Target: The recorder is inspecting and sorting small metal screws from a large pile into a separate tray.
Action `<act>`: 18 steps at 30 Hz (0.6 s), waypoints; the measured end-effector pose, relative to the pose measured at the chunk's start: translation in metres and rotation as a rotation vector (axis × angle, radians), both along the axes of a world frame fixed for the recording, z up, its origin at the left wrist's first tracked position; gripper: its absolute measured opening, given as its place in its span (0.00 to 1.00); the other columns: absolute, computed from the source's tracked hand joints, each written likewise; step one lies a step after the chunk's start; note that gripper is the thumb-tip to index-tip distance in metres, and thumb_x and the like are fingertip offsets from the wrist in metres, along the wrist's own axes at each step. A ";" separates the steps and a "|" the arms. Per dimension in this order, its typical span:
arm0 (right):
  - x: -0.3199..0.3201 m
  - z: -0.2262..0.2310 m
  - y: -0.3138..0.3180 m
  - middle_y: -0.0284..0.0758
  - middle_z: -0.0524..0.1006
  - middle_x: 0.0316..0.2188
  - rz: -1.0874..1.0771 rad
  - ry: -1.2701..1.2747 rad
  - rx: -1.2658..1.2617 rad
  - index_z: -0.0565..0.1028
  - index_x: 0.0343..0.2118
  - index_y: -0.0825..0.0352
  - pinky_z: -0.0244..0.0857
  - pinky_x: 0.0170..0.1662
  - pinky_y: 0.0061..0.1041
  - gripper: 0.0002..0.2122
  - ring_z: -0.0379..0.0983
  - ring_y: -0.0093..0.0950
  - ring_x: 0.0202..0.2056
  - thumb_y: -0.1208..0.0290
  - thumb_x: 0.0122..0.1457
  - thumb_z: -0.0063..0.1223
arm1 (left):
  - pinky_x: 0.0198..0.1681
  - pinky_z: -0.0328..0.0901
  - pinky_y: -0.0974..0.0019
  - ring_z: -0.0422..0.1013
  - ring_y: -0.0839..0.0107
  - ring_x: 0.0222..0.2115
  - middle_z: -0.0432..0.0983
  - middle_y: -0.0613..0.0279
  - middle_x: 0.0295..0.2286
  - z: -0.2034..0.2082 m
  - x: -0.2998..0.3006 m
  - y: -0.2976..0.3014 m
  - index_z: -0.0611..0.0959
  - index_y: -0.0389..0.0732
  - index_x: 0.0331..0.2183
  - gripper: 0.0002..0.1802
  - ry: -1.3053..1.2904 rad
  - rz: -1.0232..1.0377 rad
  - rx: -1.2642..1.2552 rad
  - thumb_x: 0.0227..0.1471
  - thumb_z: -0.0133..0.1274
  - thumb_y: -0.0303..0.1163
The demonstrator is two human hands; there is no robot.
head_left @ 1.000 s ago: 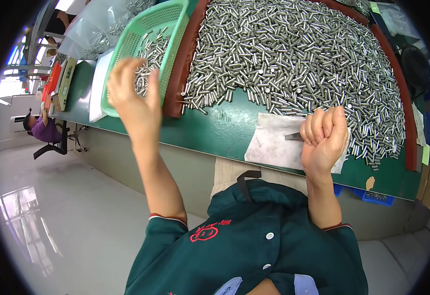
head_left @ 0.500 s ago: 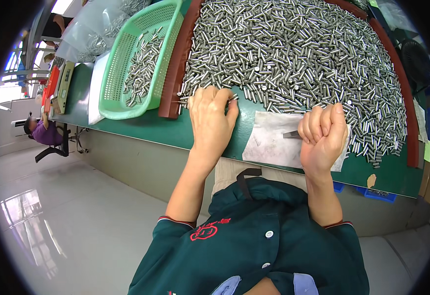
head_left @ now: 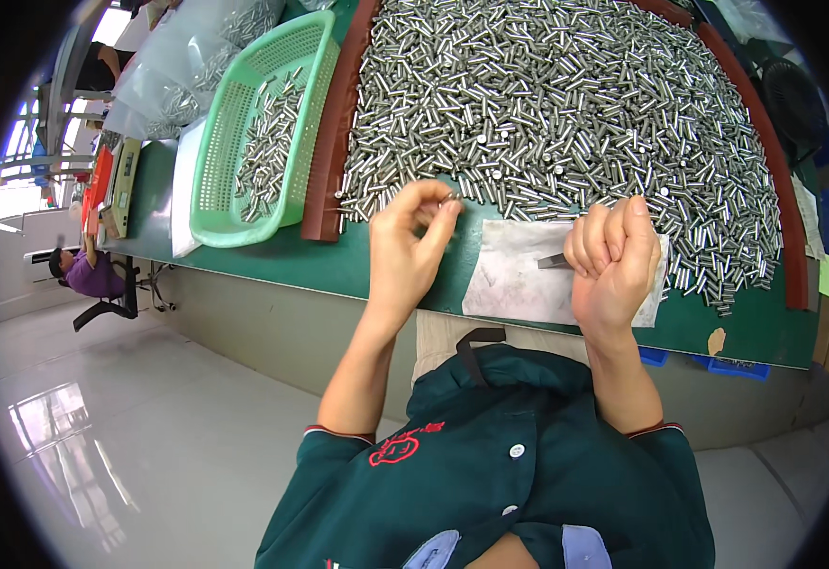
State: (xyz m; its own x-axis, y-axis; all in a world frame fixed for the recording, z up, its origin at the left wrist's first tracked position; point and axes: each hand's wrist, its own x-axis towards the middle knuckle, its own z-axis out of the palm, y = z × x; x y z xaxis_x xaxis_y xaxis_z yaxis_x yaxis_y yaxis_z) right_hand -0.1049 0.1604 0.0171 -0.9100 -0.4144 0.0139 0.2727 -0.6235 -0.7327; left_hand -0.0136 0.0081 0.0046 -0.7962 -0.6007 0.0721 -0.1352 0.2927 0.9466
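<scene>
A broad heap of short, shiny metal pins [head_left: 547, 104] covers the green tabletop in front of me. At the heap's near edge, my left hand [head_left: 407, 235] pinches one small metal pin [head_left: 451, 197] between thumb and forefinger, the other fingers curled. My right hand [head_left: 613, 256] is closed in a loose fist, palm side up, over a smudged white sheet [head_left: 514, 280]. Out of that fist, toward the left, sticks a flat grey metal strip [head_left: 552, 261]; its other end is hidden in my palm.
Red-brown strips [head_left: 327, 171] border the heap. A green plastic basket [head_left: 208, 185] with pins stands to the left, near clear bags of pins [head_left: 168, 85]. A black fan [head_left: 793, 104] is at the far right. A seated person [head_left: 92, 275] in purple is at the far left.
My left hand has turned so that its thumb and forefinger now form an open loop around the pinched pin. My right hand keeps its grip on the metal strip, almost unmoved.
</scene>
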 end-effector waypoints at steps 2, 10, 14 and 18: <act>0.000 0.000 0.000 0.27 0.52 0.07 0.006 0.000 -0.001 0.52 0.10 0.62 0.39 0.13 0.16 0.19 0.42 0.15 0.10 0.67 0.59 0.29 | 0.25 0.63 0.78 0.67 0.80 0.21 0.74 0.59 0.24 0.002 0.004 0.003 0.74 0.32 0.30 0.07 0.049 -0.028 0.336 0.47 0.49 0.25; 0.001 0.000 -0.001 0.27 0.52 0.06 0.012 0.005 -0.017 0.52 0.11 0.62 0.38 0.13 0.17 0.18 0.41 0.15 0.10 0.68 0.59 0.28 | 0.30 0.66 0.75 0.69 0.77 0.23 0.74 0.54 0.27 0.005 0.009 -0.004 0.74 0.29 0.36 0.11 0.061 -0.050 0.634 0.49 0.46 0.25; 0.002 0.002 -0.001 0.27 0.52 0.06 0.011 0.009 -0.015 0.51 0.11 0.62 0.38 0.13 0.17 0.18 0.41 0.15 0.10 0.68 0.59 0.28 | 0.30 0.67 0.75 0.69 0.77 0.24 0.74 0.54 0.28 0.007 0.008 -0.004 0.74 0.30 0.35 0.11 0.036 -0.078 0.651 0.49 0.45 0.26; 0.001 0.001 0.000 0.27 0.52 0.06 0.014 -0.001 -0.020 0.52 0.11 0.62 0.38 0.13 0.17 0.18 0.41 0.15 0.10 0.68 0.60 0.28 | 0.31 0.67 0.75 0.70 0.77 0.24 0.74 0.52 0.29 0.007 0.008 -0.006 0.74 0.30 0.36 0.13 0.016 -0.112 0.661 0.51 0.43 0.29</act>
State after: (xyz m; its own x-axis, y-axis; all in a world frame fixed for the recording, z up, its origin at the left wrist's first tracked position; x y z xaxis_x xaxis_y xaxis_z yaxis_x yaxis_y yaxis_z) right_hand -0.1036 0.1600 0.0180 -0.9040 -0.4270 0.0215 0.2822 -0.6338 -0.7201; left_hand -0.0053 0.0022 0.0112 -0.8583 -0.4364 -0.2701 -0.1219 -0.3380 0.9332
